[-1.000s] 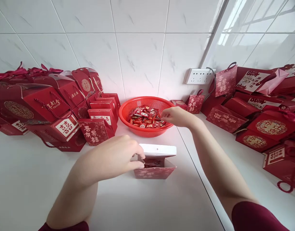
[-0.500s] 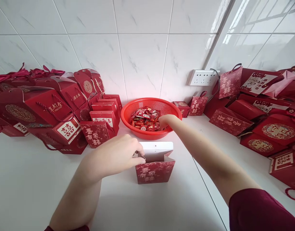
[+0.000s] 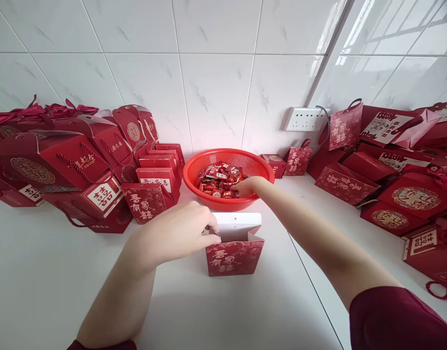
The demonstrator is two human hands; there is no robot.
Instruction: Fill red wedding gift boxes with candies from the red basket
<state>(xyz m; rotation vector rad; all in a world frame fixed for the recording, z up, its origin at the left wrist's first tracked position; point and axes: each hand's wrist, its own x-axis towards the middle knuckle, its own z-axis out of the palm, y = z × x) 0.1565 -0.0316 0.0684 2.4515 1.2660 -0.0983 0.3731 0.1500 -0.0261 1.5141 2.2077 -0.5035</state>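
Note:
A red paper bag [image 3: 235, 258] with pale lettering stands upright on the white tabletop, its top open and its white back flap raised. My left hand [image 3: 194, 227] grips the bag's left edge between thumb and fingers. Behind the bag is a red perforated basket [image 3: 197, 165] holding wrapped candies [image 3: 219, 181]. My right hand [image 3: 249, 186] reaches over the basket's right front rim into the candies. Its fingertips are hidden among them, so I cannot make out whether it holds any.
Red gift boxes [image 3: 74, 160] with rope handles crowd the left, beside a row of red bags [image 3: 145, 201]. More boxes [image 3: 413, 197] are piled at the right. A power strip [image 3: 305, 119] rests against the tiled wall, above a small bag [image 3: 298, 160].
My right hand has moved slightly left within the basket, over the candies. My left hand keeps its hold on the bag's edge. The view has shifted a little.

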